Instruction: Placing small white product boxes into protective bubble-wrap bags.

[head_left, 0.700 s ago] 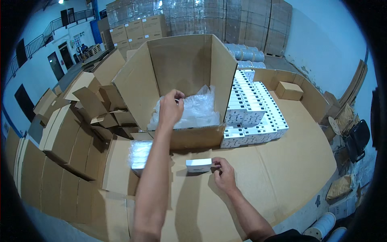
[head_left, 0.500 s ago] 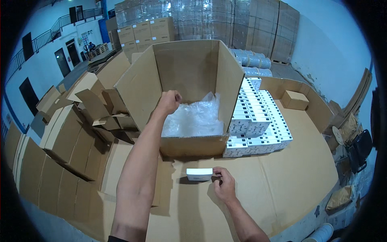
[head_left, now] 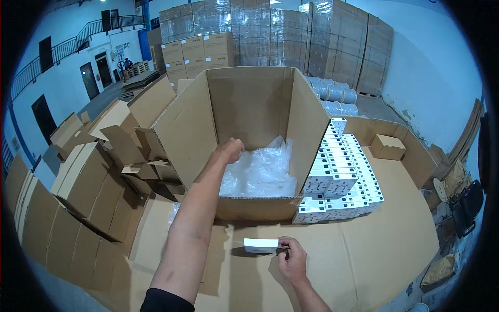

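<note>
A large open cardboard carton (head_left: 260, 209) stands in front of me with a heap of clear plastic bags (head_left: 260, 169) inside. My left arm stretches into it, and my left hand (head_left: 230, 150) is curled closed at the left edge of the heap. Whether it pinches a bag is hidden. Nearer to me, a small white box (head_left: 261, 245) is held at its right end between the thumb and fingers of my right hand (head_left: 292, 260). It is just over the cardboard-covered table (head_left: 322, 270).
Stacked white printed boxes (head_left: 340, 200) stand right of the carton. A small brown box (head_left: 388, 147) sits farther right, by the raised cardboard edge. Brown cartons (head_left: 78, 208) crowd the left side. Wrapped pallets (head_left: 291, 41) and wrapped rolls (head_left: 338, 94) fill the background.
The whole view has shifted, with the scene lower in the picture. My left hand stays over the plastic bags, and my right hand still holds the white box, now slightly tilted.
</note>
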The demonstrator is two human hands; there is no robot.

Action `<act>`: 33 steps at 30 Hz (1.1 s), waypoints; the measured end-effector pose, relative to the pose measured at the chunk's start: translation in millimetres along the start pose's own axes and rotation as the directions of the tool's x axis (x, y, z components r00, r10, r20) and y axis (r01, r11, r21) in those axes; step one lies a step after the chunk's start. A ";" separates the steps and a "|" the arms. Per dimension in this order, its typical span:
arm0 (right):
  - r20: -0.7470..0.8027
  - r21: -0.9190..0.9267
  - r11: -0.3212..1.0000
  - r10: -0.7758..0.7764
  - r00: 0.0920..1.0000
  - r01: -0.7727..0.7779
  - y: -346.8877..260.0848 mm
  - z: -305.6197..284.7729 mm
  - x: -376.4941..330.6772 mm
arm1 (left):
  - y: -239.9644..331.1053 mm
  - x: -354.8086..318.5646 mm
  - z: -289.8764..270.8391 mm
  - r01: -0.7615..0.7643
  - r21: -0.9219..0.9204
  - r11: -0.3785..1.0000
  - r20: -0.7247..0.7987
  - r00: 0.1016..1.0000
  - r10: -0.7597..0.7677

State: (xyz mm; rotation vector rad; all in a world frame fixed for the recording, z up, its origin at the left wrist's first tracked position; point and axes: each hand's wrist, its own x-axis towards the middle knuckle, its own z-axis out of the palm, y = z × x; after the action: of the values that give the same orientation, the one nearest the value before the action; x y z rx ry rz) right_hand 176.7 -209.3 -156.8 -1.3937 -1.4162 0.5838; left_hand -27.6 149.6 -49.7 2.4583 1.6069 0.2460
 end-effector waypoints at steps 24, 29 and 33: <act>-0.036 -0.069 0.995 -0.069 0.997 0.066 0.7 0.3 2.0 | -11.1 4.9 -15.0 -0.242 -0.070 0.968 -0.709 0.695 0.123; -0.029 -0.090 0.994 -0.069 0.997 0.066 1.4 -1.5 3.4 | 2.2 1.4 -15.9 -0.227 -0.359 0.905 -0.628 0.776 -0.055; -0.028 -0.082 0.995 -0.064 0.998 0.061 0.1 -0.9 2.8 | 1.8 -4.2 -18.7 -0.193 -0.325 0.926 -0.642 0.764 -0.066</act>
State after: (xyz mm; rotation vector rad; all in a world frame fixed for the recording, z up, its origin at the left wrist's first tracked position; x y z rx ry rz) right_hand 178.0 -206.9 -155.6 -1.4105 -1.4669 0.4673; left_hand -32.2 146.4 -31.2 2.2290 1.4793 1.4129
